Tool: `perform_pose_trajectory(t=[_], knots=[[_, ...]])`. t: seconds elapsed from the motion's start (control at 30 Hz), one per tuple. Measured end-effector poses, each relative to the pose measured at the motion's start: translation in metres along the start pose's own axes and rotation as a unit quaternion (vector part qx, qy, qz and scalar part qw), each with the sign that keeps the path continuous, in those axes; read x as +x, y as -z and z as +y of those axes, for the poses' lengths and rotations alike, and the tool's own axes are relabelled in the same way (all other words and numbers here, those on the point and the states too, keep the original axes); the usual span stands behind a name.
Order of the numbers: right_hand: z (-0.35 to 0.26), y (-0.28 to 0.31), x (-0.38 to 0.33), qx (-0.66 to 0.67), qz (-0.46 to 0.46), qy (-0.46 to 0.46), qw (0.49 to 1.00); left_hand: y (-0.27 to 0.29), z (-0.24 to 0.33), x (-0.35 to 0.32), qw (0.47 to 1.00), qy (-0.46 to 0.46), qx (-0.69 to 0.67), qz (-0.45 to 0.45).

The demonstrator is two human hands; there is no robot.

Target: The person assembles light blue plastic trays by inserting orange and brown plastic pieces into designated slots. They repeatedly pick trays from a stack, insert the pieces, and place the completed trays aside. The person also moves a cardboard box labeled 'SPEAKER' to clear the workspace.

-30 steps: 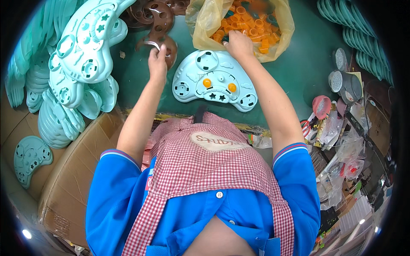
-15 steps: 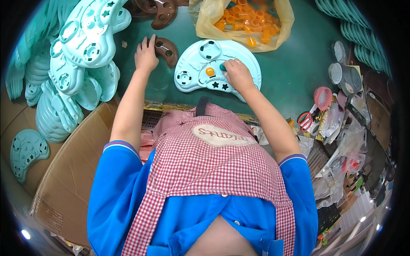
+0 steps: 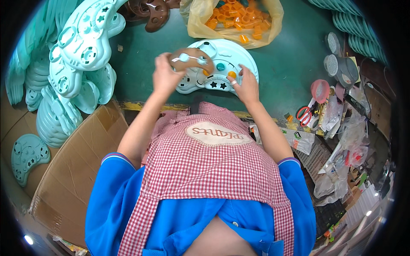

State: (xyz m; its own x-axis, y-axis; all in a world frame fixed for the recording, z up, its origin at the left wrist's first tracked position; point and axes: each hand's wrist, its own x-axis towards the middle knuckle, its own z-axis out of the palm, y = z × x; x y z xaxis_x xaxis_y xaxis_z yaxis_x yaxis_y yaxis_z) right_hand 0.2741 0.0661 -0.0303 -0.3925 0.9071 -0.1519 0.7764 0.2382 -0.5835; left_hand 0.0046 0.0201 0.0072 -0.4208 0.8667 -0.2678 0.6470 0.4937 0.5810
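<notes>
A light teal, crescent-shaped plastic panel (image 3: 247,54) with holes and black star marks lies on the green table. A green knob (image 3: 220,66) and an orange knob (image 3: 232,74) sit on it; a second orange knob (image 3: 206,73) shows partly beneath a brown piece. My left hand (image 3: 165,77) grips that brown, curved plastic piece with holes (image 3: 194,60) by its left end. It is tilted, slightly blurred, and covers the panel's left part. Over the panel's right side, my right hand (image 3: 247,87) has thumb and fingers apart, close to the orange knob, holding nothing visible.
A yellowish plastic bag (image 3: 192,30) of orange and some green knobs stands at the back. More brown pieces (image 3: 157,17) lie back left. Teal panels (image 3: 85,47) are stacked at left above a cardboard box (image 3: 81,166). Red-handled scissors (image 3: 304,116) and tubs (image 3: 319,90) sit at right.
My left hand has picked up the brown piece from the table and brought it right, over the teal panel. My right hand has left the green knob and spread its fingers.
</notes>
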Motion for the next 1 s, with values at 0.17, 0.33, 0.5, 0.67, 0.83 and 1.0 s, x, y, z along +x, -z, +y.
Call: perform_pose_trajectory(t=[0.17,0.33,0.5,0.67,0.83,1.0], knots=[[-0.033,0.028,0.0,0.087,-0.074,-0.014,0.993,-0.049,0.04,-0.025,0.979,-0.118,-0.077,-0.149],[0.005,0.004,-0.004,0.02,-0.044,0.005,0.999,-0.057,0.016,-0.029,0.968,-0.202,0.052,-0.142],[0.022,-0.007,0.01,-0.156,-0.059,0.101,0.981,-0.053,-0.002,-0.005,0.93,-0.274,0.206,-0.132],[0.023,0.025,0.024,-0.213,-0.232,0.117,0.942,-0.056,0.004,0.006,0.929,-0.251,0.207,-0.179],[0.035,0.018,0.021,-0.191,-0.205,0.164,0.946,-0.052,0.008,0.003,0.926,-0.257,0.219,-0.172],[0.018,-0.028,0.035,0.094,-0.03,0.189,0.977,-0.05,0.015,0.004,0.93,-0.246,0.209,-0.178]])
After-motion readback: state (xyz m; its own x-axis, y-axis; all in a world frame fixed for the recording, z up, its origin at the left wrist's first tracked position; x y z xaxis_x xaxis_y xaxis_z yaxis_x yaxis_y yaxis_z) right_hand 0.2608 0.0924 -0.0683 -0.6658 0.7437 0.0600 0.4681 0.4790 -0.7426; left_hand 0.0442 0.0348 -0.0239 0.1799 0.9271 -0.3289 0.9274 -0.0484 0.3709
